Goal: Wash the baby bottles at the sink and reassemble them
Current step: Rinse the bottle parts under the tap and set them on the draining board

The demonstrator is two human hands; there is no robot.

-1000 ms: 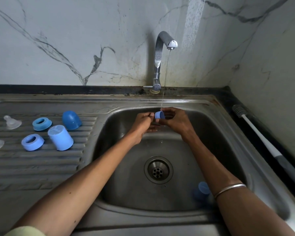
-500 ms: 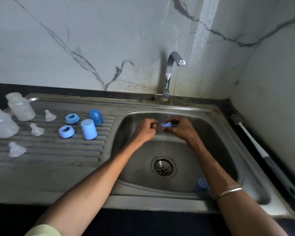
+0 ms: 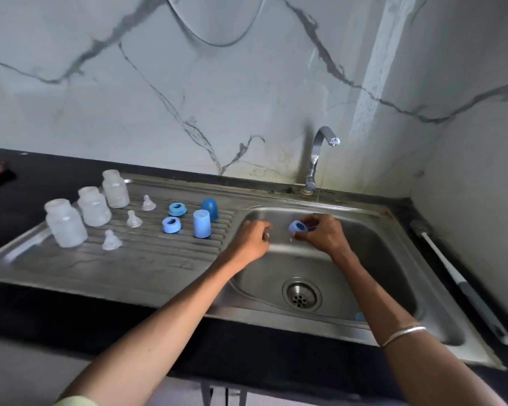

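Right hand (image 3: 323, 234) pinches a blue collar ring (image 3: 297, 226) over the sink basin (image 3: 364, 259), beside the thin tap (image 3: 320, 153) stream. Left hand (image 3: 251, 238) fingers curled, holding nothing, just left of ring. On the drainboard (image 3: 100, 268): three clear bottles (image 3: 66, 224), three teats, two blue rings, two blue caps (image 3: 201, 223)

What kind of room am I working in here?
Most likely a home kitchen: a steel sink with a ribbed drainboard, set in a dark counter against a marble-look wall, with a tap.
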